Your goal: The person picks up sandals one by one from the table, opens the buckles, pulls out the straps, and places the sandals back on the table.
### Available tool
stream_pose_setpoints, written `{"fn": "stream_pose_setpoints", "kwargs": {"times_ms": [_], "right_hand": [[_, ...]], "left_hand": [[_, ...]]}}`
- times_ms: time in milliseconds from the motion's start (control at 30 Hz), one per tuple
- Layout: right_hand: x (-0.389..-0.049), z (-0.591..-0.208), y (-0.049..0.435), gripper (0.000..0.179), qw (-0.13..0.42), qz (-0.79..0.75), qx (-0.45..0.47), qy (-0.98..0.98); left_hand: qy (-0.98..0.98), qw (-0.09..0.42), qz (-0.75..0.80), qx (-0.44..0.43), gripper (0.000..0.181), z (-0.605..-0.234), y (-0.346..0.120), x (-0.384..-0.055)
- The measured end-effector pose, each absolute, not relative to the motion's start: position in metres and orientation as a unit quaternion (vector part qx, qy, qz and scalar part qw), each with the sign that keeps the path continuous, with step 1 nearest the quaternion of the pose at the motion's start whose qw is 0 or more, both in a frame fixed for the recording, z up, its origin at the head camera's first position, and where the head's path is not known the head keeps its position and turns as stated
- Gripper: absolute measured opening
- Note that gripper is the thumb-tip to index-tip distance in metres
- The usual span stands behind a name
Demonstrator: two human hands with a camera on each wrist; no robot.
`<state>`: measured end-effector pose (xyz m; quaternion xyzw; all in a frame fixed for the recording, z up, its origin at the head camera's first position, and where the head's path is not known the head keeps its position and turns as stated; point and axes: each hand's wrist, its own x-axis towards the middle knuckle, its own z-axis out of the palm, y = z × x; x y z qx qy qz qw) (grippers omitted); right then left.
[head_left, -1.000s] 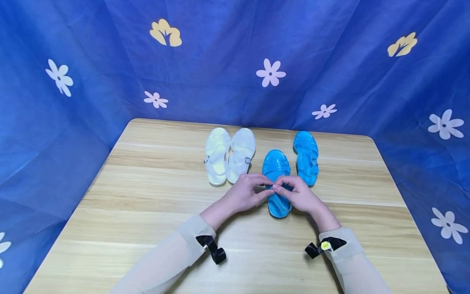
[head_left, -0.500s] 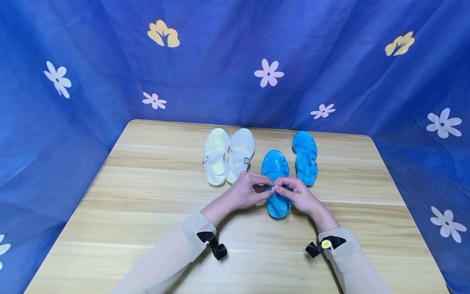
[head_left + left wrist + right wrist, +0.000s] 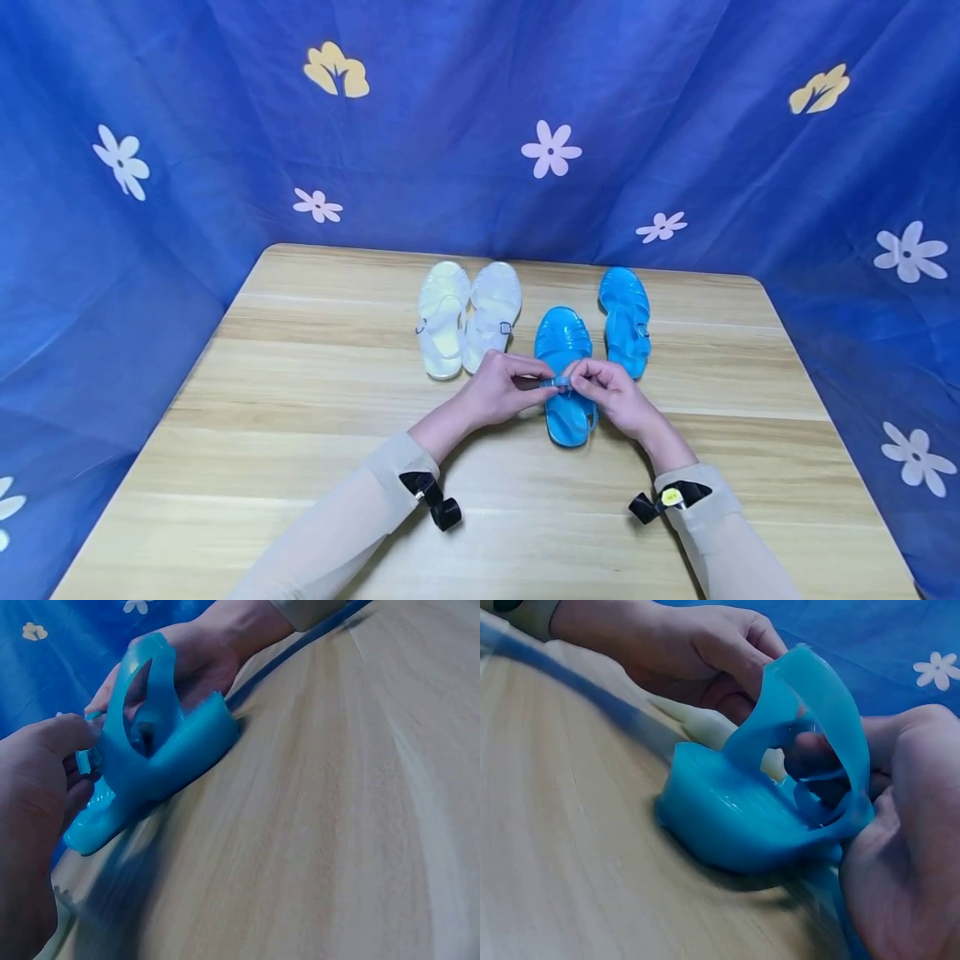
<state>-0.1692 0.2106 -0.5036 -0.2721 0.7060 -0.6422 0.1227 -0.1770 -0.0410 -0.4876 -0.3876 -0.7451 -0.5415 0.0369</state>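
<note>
A blue jelly sandal [image 3: 562,335] lies toe-forward on the table, between and beneath both hands. My left hand [image 3: 498,390] pinches its ankle strap by the small buckle [image 3: 88,760], from the left side. From the right, my right hand [image 3: 617,400] pinches the same strap between thumb and fingertips. A short stretch of strap [image 3: 557,382] shows between the two hands. In the right wrist view the sandal's heel band [image 3: 810,682] stands up in a loop, and my right fingers partly hide the strap.
Another blue sandal [image 3: 624,321] lies to the right and farther back. A pair of white sandals, one left [image 3: 442,321] and one right [image 3: 495,312], stands side by side left of the hands. A blue flowered curtain [image 3: 450,125] hangs behind the wooden table [image 3: 300,375].
My right hand has shifted slightly right, away from the left fingertips. More blue strap now shows between the hands. The left hand stays nearly in place, and the other sandals have not moved.
</note>
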Motion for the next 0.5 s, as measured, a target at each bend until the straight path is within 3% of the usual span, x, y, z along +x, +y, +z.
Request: {"fn": "stream_pose_setpoints", "kwargs": {"times_ms": [267, 500], "right_hand": [[-0.171, -0.487, 0.2, 0.025, 0.128, -0.575, -0.266, 0.763], [-0.17, -0.485, 0.199, 0.021, 0.13, -0.557, -0.258, 0.779]], "left_hand": [[-0.76, 0.028, -0.527, -0.379, 0.013, -0.486, -0.04, -0.175], [-0.752, -0.013, -0.557, -0.353, 0.014, -0.486, -0.04, -0.175]]}}
